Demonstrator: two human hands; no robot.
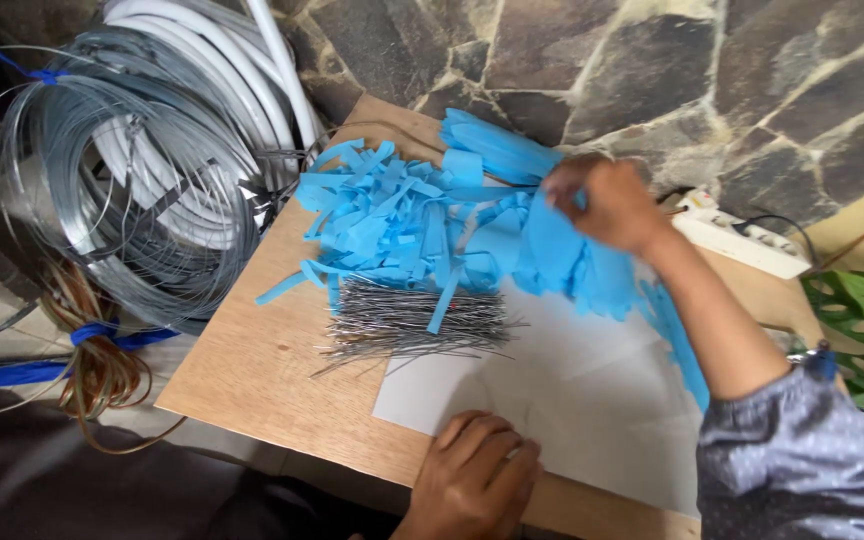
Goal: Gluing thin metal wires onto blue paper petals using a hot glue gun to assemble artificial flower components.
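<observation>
Right now, the right hand (602, 203) grips a bunch of blue paper strips (402, 215) in the upper middle, while the left hand (474, 475) rests flat and empty on white paper (592, 400), so pulling one strip free looks next.

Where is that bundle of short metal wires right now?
The bundle of short wires lies mid-board on the wooden board, just below the pile of blue strips, touching the white sheet, with the wire coils to its left.
</observation>
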